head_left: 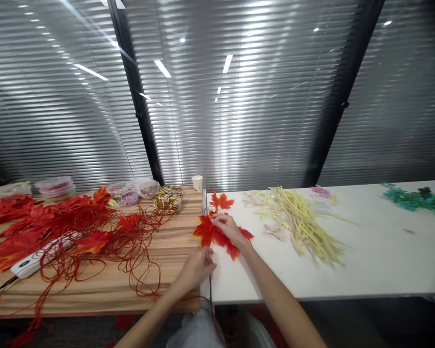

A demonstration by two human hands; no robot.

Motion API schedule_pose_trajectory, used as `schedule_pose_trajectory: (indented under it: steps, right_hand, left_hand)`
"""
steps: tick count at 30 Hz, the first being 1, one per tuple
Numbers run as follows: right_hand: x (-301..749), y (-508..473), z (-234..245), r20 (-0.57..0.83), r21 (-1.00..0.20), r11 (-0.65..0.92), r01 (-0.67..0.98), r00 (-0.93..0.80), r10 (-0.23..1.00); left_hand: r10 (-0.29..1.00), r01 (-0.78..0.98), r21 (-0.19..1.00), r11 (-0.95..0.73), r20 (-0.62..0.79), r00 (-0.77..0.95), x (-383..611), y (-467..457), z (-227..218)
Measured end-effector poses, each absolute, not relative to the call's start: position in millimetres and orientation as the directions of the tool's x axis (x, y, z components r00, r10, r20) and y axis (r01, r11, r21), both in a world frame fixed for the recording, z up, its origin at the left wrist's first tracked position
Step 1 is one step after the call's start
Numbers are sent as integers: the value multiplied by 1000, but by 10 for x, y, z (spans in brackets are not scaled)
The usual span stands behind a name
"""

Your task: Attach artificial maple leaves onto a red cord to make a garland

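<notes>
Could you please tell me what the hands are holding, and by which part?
A red maple-leaf sprig: the left hand pinches its thin stem low down, the right hand grips it higher, at the leaves.

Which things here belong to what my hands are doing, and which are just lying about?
In hand: leaf sprig, gripped by right hand; its stem, pinched by left hand.
Lying about: red leaf and cord pile, yellow stems, green sprigs, cup, gold packets, power strip.
</notes>
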State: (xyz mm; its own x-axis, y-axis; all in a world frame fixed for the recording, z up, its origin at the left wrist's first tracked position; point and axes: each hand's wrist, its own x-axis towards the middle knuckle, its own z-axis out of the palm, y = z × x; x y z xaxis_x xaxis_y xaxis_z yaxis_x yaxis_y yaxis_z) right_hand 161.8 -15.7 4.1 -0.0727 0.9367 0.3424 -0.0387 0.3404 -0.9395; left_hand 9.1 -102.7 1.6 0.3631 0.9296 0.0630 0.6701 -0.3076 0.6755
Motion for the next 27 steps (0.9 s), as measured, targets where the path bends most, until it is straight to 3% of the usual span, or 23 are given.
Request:
schedule_pose_trajectory:
  steps: [6, 12, 16, 22, 27]
  right_hand:
    - [1637, -190, 66, 343, -939, 337, -69, -117, 932]
    - [1623, -294, 123, 308, -951, 304, -55, -234, 922]
    - [1623, -299, 124, 314, -949, 311, -54, -267, 911]
    - [1660, -185, 52, 353, -933, 333, -137, -167, 920]
    - [1728, -62, -17, 326, -921, 331, -205, 56, 944]
  left_hand:
    - [911, 669, 651, -359, 88, 403, 67, -1287, 104]
    - [890, 592, 766, -250, -59, 452, 62, -1422, 169]
    - [895, 517, 826, -223, -36, 445, 103, -1503, 196]
    - [913, 216, 974, -70, -25, 407, 217, -1508, 376]
    - [933, 98, 995, -16, -21, 358, 271, -1323, 597]
